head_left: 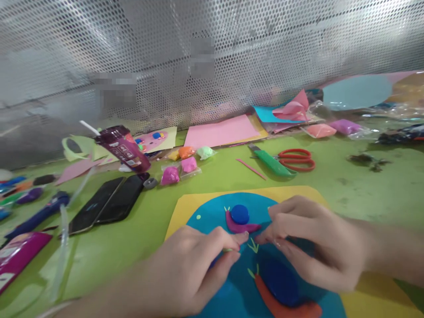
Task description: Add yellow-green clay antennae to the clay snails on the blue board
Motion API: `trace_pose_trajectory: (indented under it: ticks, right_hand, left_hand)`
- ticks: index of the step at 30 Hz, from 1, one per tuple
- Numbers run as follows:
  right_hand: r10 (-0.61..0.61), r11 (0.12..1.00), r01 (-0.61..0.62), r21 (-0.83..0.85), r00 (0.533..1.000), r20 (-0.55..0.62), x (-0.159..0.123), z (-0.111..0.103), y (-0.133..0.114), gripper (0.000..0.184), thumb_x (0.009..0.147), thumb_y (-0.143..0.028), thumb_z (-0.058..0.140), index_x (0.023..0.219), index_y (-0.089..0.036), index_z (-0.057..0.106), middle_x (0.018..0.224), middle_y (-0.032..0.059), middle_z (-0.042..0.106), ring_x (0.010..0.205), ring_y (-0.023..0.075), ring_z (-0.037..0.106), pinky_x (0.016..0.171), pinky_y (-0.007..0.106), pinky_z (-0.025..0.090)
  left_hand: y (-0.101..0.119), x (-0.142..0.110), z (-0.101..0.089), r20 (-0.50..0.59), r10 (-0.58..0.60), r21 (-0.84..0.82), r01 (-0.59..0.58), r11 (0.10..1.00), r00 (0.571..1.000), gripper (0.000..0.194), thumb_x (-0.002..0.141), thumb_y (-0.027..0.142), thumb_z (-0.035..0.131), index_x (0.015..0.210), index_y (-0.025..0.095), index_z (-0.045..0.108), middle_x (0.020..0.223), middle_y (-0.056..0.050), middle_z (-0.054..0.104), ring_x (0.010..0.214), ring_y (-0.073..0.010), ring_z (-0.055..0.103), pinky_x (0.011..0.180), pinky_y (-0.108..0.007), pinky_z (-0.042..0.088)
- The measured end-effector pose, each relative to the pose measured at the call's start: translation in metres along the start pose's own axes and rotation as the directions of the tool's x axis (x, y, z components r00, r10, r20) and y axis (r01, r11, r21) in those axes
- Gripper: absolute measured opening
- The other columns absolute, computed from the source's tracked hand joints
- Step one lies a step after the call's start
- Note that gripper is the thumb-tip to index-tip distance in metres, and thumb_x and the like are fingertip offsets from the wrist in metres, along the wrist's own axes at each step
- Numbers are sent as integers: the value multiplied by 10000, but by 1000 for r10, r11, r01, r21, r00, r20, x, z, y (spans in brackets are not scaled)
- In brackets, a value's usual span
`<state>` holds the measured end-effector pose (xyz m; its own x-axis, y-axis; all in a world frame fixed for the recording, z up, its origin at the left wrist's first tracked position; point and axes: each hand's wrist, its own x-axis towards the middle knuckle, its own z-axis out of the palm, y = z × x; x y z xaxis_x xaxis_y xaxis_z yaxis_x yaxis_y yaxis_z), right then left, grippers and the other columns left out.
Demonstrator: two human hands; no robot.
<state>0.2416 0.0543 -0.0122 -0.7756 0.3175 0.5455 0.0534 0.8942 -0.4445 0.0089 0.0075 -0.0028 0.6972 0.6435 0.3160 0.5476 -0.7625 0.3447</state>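
A blue round sheet (212,207) on yellow card (180,212) lies before me. It bears a purple clay snail body (243,227) with a blue disc shell (240,214). Lower down is an orange clay snail body (274,302) with a large dark blue shell (280,280). My left hand (208,260) is pinched on a bit of light green clay, only a sliver of it showing. My right hand (311,240) is closed, its fingertips down on the sheet beside a small light green clay sprig (253,246). Anything between its fingers is hidden.
Behind the card lie a green cutter (273,163), red-handled scissors (296,160) and a thin pink strip (251,169). Bagged clay lumps (170,175), a tilted purple cup (124,148) and a black phone (122,198) are to the left. A perforated metal panel (212,57) bounds the back.
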Motion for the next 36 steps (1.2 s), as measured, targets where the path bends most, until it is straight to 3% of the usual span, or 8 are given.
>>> trace_pose_trajectory:
  ticks: [4,7,10,13,19,30,32,36]
  right_hand:
    - [23,975,-49,-215,993,-119,3,-6,13,244,803,-97,419,1014,-199,488,705,15,583,584,133,493,524,250,385]
    - [186,754,-295,-587,953,-240,8,-10,36,211,847,-190,455,1048,-172,514,900,94,614,849,228,526,691,336,420]
    - [359,528,-364,-768,914,-187,13,-11,58,301,850,-237,474,1118,-112,529,953,134,620,904,288,486,750,396,372]
    - [505,429,-381,-819,853,-132,19,-10,67,249,875,-206,440,1058,-125,589,907,117,637,888,281,481,725,379,314]
    - [615,416,-431,-801,782,-101,29,-14,66,187,853,-147,467,860,-167,653,860,67,647,887,237,487,703,342,242]
    - [500,420,-327,-847,862,-85,27,-17,68,132,806,-141,481,761,-132,605,786,102,635,808,241,510,673,346,275]
    - [461,457,-338,-823,881,-106,28,-21,63,148,821,-157,461,743,-139,585,788,101,628,794,235,518,680,348,312]
    - [405,661,-444,-605,890,-211,29,-31,44,157,857,-222,431,858,-161,575,788,65,624,720,186,553,617,295,396]
  left_hand:
    - [5,3,-2,7,33,68,-33,997,999,175,932,231,327,938,191,497,811,-7,706,624,-102,654,552,-168,494]
    - [7,3,-2,-13,72,119,-70,990,997,181,932,229,333,957,192,509,876,-10,710,676,-110,665,601,-185,511]
    - [7,1,2,-43,111,153,-103,983,993,188,929,232,341,949,194,524,834,-6,708,671,-111,663,621,-191,517]
    - [5,0,6,-60,118,163,-107,981,991,218,929,239,327,937,192,540,770,-3,694,648,-107,654,624,-188,517]
    - [5,-1,6,-44,115,171,-106,980,992,234,921,237,328,916,201,559,752,0,678,648,-103,645,624,-181,515]
    - [4,-3,2,-92,152,200,-131,971,984,229,931,241,338,922,208,564,862,16,703,700,-90,658,652,-164,520]
    - [1,-8,1,-123,164,230,-133,964,979,210,921,239,368,932,209,575,894,9,704,741,-96,661,682,-167,524]
    - [-2,-23,4,-122,142,283,-102,954,982,213,899,256,415,1024,243,587,950,15,689,755,-101,656,710,-179,529]
